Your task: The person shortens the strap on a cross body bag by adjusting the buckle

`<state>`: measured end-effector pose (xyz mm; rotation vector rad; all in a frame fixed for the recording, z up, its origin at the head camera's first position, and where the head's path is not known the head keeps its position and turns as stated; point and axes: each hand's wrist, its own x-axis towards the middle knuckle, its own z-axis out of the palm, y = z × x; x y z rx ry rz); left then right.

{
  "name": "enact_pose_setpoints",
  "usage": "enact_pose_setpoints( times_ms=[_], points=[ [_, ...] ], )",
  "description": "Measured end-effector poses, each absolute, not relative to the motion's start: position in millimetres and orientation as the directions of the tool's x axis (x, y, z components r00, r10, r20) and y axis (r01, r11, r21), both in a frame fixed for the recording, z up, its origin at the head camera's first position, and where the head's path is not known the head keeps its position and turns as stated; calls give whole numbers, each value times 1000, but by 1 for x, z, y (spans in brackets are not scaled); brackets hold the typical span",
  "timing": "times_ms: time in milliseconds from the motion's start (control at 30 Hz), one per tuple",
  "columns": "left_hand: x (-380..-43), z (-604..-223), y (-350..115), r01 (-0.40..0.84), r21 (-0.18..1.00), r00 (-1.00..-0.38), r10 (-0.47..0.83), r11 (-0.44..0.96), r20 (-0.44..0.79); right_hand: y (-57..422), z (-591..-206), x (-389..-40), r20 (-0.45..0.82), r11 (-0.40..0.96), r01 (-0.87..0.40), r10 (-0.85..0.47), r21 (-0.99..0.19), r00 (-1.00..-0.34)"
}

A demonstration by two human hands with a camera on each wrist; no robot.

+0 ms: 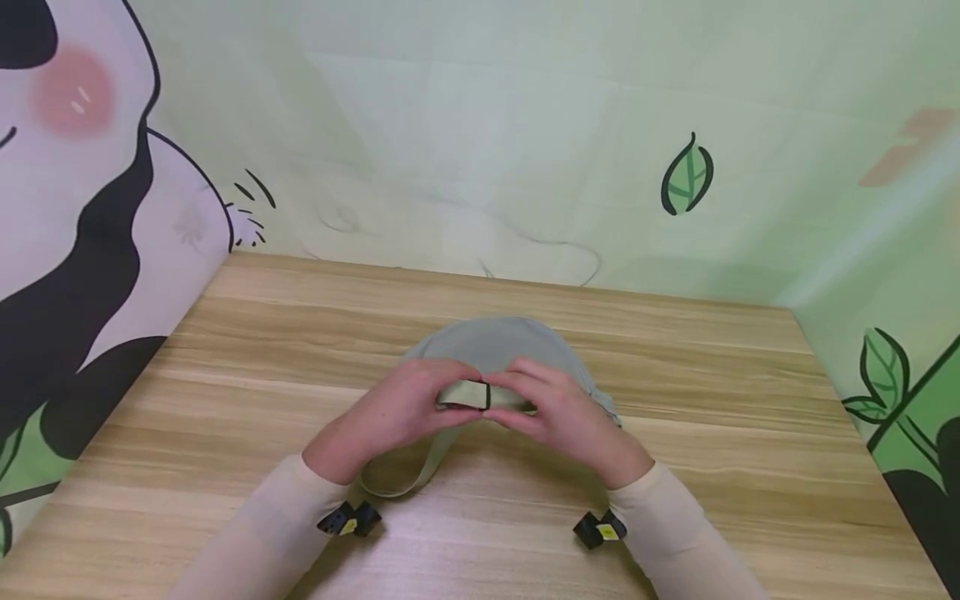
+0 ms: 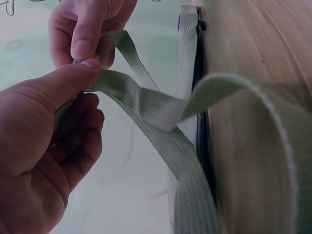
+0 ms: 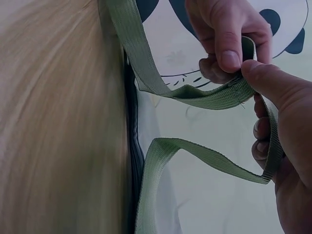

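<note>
Strap (image 1: 465, 394), a length of pale green webbing, is held up at the near side of the bag (image 1: 510, 335), across its middle; whether it touches the bag there cannot be told. What looks like a thin black buckle (image 1: 487, 395) sits on it, partly hidden by fingertips. On the bag's left, the left hand (image 1: 401, 408) pinches the strap between thumb and fingers; on the bag's right, the right hand (image 1: 558, 412) pinches it too, the fingertips of both hands almost meeting at the buckle. A slack loop hangs toward the near left of the bag, and the left wrist view shows lengths of webbing crossing, one bent over another.

Those crossed lengths are probably the main risk: pulled tight like that, the strap could set with a twist. If either pinch loosens, the slack might drag the webbing back through the buckle. Fingers crowding the buckle could also hide a crooked edge and let it jam.

Under the bag lies the wooden table (image 1: 705, 367); beyond the bag rises the pale green wall (image 1: 480, 150).
</note>
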<state>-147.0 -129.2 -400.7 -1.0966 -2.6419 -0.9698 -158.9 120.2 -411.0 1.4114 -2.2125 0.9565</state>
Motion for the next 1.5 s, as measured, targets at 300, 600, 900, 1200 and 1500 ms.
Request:
enact_pose_setpoints(
  times_ms=[300, 600, 900, 1200, 1500],
  points=[
    [-151, -413, -137, 525, 637, -824, 524, 564, 215, 124, -408, -160, 611, 290, -882, -639, -372, -468],
    [-152, -419, -126, 592, 578, -785, 562, 561, 259, 124, -407, -160, 604, 295, -871, -632, -393, -486],
    [-150, -419, -124, 595, 536, -792, 552, 598, 263, 126, -406, -159, 589, 304, -861, -632, -408, -503],
    [-150, -420, -136, 665, 461, -745, 570, 588, 347, 132, -404, -161, 582, 307, -874, -656, -377, -482],
    [-148, -417, -150, 703, 373, -711, 597, 605, 372, 136, -403, -162, 561, 295, -875, -678, -384, -475]
  ],
)
